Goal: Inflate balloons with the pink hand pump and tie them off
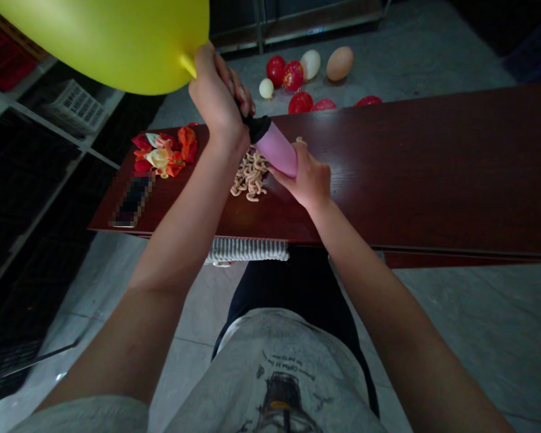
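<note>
A large inflated yellow balloon point(130, 42) fills the upper left of the view. My left hand point(220, 87) is closed around the balloon's neck, by the black end of a hand balloon pump; the nozzle itself is hidden by the fingers. The pink barrel of that balloon pump point(277, 149) slants down to the right, gripped at its lower end by my right hand point(309, 177). Below the pump lies a heap of beige curled pieces point(251, 174) on the dark red table point(433, 168). Uninflated balloons point(166, 151), red, orange and pale, are piled at the table's left end.
A phone point(134, 199) lies near the table's left edge. On the floor beyond stand several inflated balloons point(293, 76), red, white and tan. Shelving point(31, 90) with crates runs along the left. A grey ribbed cloth point(250, 249) is under the table's near edge.
</note>
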`<state>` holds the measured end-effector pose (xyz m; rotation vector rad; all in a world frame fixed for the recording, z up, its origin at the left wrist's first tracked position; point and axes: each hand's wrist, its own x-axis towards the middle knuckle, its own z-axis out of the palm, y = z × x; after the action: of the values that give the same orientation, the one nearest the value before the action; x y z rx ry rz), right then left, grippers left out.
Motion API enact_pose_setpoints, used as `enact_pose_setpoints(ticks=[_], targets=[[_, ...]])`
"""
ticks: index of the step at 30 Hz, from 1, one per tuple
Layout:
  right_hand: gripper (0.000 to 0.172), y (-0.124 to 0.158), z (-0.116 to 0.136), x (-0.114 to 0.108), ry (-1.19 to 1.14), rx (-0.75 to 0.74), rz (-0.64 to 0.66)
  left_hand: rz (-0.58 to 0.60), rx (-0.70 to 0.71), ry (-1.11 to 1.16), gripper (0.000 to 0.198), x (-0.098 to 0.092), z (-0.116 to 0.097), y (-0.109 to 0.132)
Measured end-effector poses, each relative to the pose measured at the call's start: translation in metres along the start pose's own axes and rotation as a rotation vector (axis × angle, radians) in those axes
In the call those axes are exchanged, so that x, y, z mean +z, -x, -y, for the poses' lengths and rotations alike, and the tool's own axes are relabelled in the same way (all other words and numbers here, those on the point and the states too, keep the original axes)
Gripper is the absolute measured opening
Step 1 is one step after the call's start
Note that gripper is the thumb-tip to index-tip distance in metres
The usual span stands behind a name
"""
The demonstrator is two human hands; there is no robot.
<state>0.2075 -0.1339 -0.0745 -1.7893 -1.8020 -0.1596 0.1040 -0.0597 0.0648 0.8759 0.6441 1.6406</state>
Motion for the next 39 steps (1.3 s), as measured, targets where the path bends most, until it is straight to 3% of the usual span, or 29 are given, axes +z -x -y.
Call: enact_pose_setpoints(ticks=[5, 13, 27, 32, 39], targets=[[0.064, 0.001, 0.005, -0.003, -0.041, -0.004, -0.02, -0.067, -0.06, 0.023, 0.046, -0.008, -0.013, 0.003], [0.062, 0.006, 0.007, -0.004, -0.072, -0.086, -0.008, -0.156, -0.041, 0.034, 0.046, -0.035, -0.041, 0.006], [0.059, 0.01, 0.01, -0.006, -0.073, -0.152, -0.064, -0.115, 0.196, 0.075, 0.048, -0.066, -0.103, 0.005], [0.059, 0.01, 0.009, -0.005, -0.077, -0.151, -0.071, -0.115, 0.214, 0.037, 0.047, -0.064, -0.106, 0.004], [0.06, 0.008, 0.005, -0.005, -0.111, -0.1, -0.073, -0.128, 0.136, 0.056, 0.045, -0.04, -0.097, -0.005]])
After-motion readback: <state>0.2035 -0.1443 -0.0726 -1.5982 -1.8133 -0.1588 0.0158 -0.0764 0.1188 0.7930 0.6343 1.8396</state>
